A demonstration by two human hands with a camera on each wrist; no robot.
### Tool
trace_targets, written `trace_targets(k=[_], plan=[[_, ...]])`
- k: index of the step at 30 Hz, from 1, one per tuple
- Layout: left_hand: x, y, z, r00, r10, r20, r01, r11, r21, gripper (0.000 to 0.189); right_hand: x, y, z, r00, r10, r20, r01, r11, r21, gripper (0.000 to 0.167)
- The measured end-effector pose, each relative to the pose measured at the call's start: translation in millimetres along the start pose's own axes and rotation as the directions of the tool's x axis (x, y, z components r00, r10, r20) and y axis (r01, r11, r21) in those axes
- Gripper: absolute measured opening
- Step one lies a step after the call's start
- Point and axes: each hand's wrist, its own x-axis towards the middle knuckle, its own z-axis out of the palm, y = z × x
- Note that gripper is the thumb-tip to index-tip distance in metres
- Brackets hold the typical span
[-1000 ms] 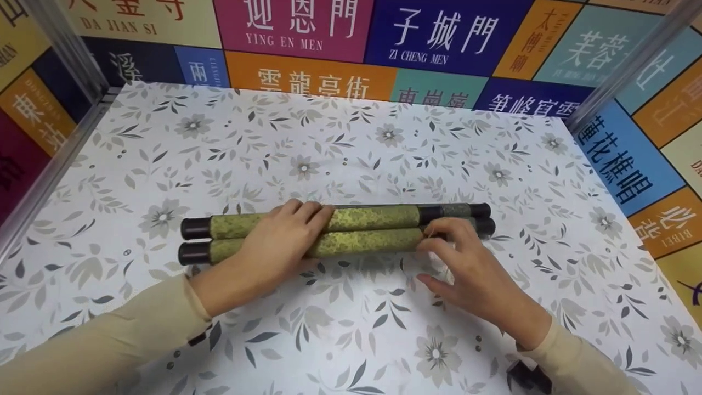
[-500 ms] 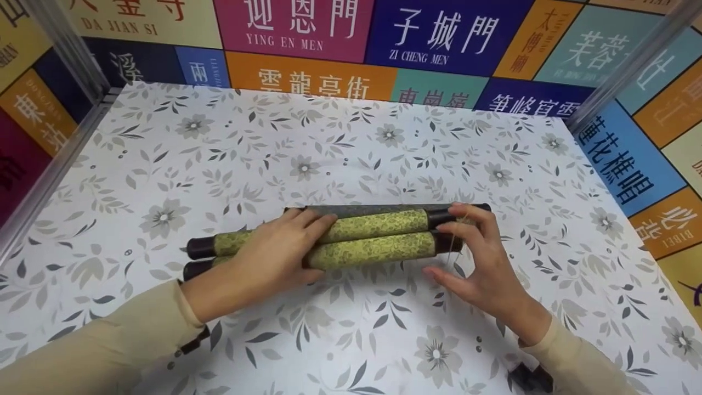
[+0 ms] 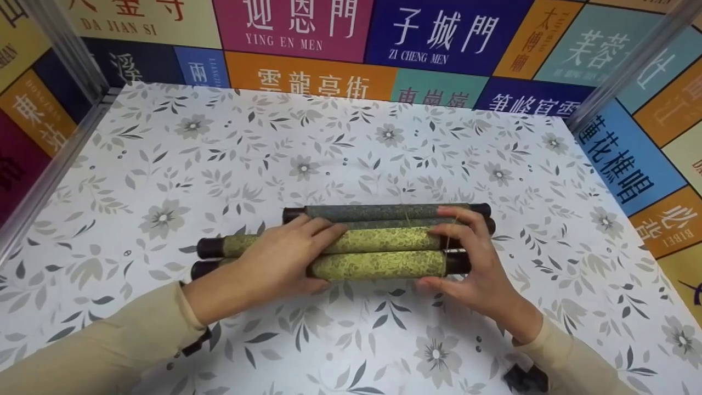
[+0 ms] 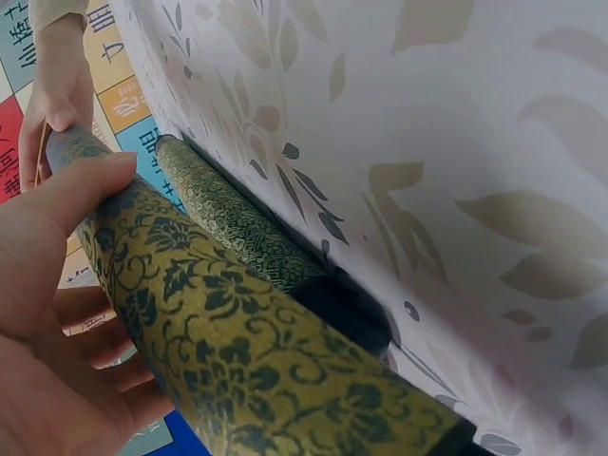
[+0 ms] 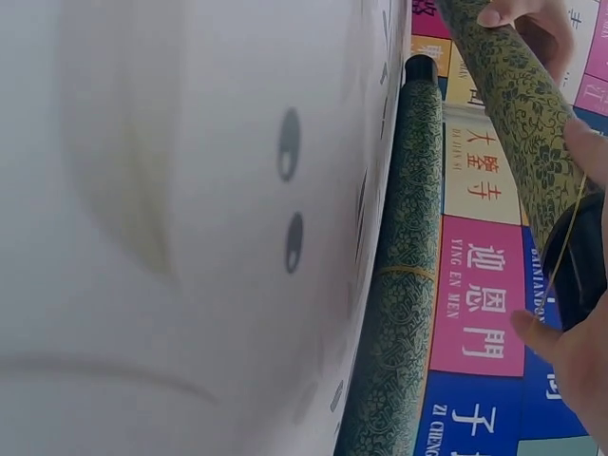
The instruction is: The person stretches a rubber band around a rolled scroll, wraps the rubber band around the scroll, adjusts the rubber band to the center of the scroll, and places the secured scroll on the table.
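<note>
Two yellow-green patterned scrolls (image 3: 384,264) with dark end knobs lie side by side, raised off the table in the wrist views. My left hand (image 3: 279,258) grips them around the middle, thumb at the near side. At their right ends is my right hand (image 3: 477,269), its fingers bent over the far side and its thumb near the front. A thin rubber band (image 5: 571,220) stretches from its fingers across the scroll ends. Just behind, two dark green scrolls (image 3: 378,211) rest on the table, with a rubber band (image 5: 408,272) around them; the front one is mostly covered.
The white floral tablecloth (image 3: 351,142) extends around the scrolls. Panels with coloured place names (image 3: 433,38) stand along the back and sides, with clear corner posts. A dark wrist device (image 3: 525,378) shows below the right sleeve.
The yellow-green scrolls have come nearer to me and slightly right, uncovering the dark green scrolls behind. My right hand has spread the rubber band over the right knobs.
</note>
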Motion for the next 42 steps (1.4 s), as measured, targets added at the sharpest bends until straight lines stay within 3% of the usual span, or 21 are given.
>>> trace_targets(k=[12,15,18,21,24,26,28,29,31,34,36,39,42], plan=[[-3.2,-2.5,0.2,0.997,0.072,-0.028,-0.07,0.995,0.064,0.084,4.5,0,-4,0.997,-0.018,0.081,0.005,0.987,0.158,0.058],[-3.5,-2.4,1.1,0.996,0.088,-0.035,-0.085,0.993,0.079,0.084,7.2,-2,-6,0.992,0.008,0.129,-0.029,0.986,0.165,0.056],[-3.8,-1.7,2.0,0.991,0.122,-0.05,-0.116,0.987,0.109,0.082,9.4,-6,-9,0.977,0.079,0.199,-0.115,0.978,0.175,0.055],[-3.6,-0.9,1.9,0.985,0.157,-0.07,-0.146,0.979,0.143,0.082,10.6,-10,-13,0.94,0.189,0.286,-0.238,0.96,0.147,0.054],[-3.3,-0.4,1.7,0.977,0.19,-0.1,-0.173,0.972,0.159,0.08,10.8,-13,-15,0.87,0.304,0.389,-0.356,0.932,0.067,0.059],[-2.9,-0.4,1.4,0.973,0.2,-0.117,-0.18,0.971,0.157,0.08,11.1,-14,-16,0.825,0.352,0.443,-0.398,0.917,0.013,0.064],[-2.6,-0.9,1.0,0.971,0.202,-0.128,-0.182,0.972,0.15,0.079,10.7,-14,-15,0.808,0.363,0.464,-0.399,0.917,-0.021,0.066],[-2.5,-1.4,1.0,0.972,0.196,-0.13,-0.177,0.974,0.142,0.079,10.4,-13,-15,0.82,0.349,0.454,-0.379,0.925,-0.026,0.066],[-2.5,-2.7,0.8,0.978,0.172,-0.12,-0.157,0.98,0.121,0.08,9.8,-12,-13,0.87,0.292,0.396,-0.31,0.951,-0.021,0.064],[-3.3,-4.4,0.6,0.988,0.126,-0.087,-0.12,0.99,0.075,0.081,9.8,-9,-10,0.955,0.147,0.257,-0.154,0.988,0.004,0.062],[-4.2,-5.1,0.2,0.994,0.091,-0.064,-0.087,0.995,0.057,0.083,10.6,-9,-7,0.988,0.04,0.148,-0.041,0.999,0.003,0.058],[-4.1,-4.6,-1.3,0.998,0.04,-0.039,-0.038,0.998,0.046,0.086,12.7,-12,-2,0.994,-0.103,-0.02,0.103,0.994,-0.03,0.045],[-2.9,-2.8,-2.7,1.0,-0.011,-0.023,0.012,0.999,0.043,0.09,14.5,-18,6,0.951,-0.252,-0.18,0.231,0.964,-0.128,0.039]])
